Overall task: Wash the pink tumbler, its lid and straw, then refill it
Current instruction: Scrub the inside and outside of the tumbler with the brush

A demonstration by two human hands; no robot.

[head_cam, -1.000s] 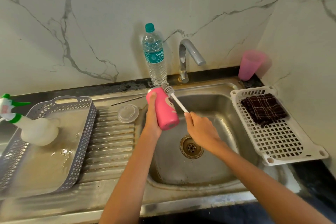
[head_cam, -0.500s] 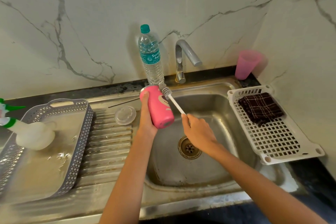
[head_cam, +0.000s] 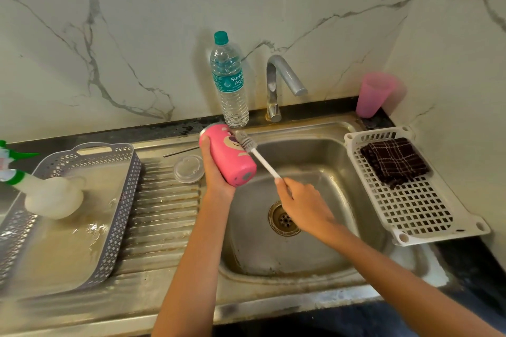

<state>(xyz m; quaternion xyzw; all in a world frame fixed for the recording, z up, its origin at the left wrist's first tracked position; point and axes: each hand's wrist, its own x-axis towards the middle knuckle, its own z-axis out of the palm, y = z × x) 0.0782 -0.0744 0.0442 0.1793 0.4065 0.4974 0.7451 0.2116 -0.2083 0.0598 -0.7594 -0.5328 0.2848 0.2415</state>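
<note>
Tipping the tumbler (head_cam: pixel 230 161) further over above the sink (head_cam: pixel 342 186), your left hand (head_cam: pixel 216 172) gripped its body while your right hand (head_cam: pixel 304 202) pinched the brush (head_cam: pixel 257 154) handle. Bristles stayed on the outer wall near the mouth, so scrubbing looked unfinished. Lid (head_cam: pixel 189 169) and straw (head_cam: pixel 182 151) lay on the surface. Grey tray (head_cam: pixel 120 200) held a spray bottle (head_cam: pixel 52 194); white rack (head_cam: pixel 410 213) held a cloth (head_cam: pixel 394 161).

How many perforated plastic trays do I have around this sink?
2. A grey tray on the left drainboard, holding a spray bottle; a white tray by the sink's right edge, with a dark checked cloth on it. No others show.
</note>
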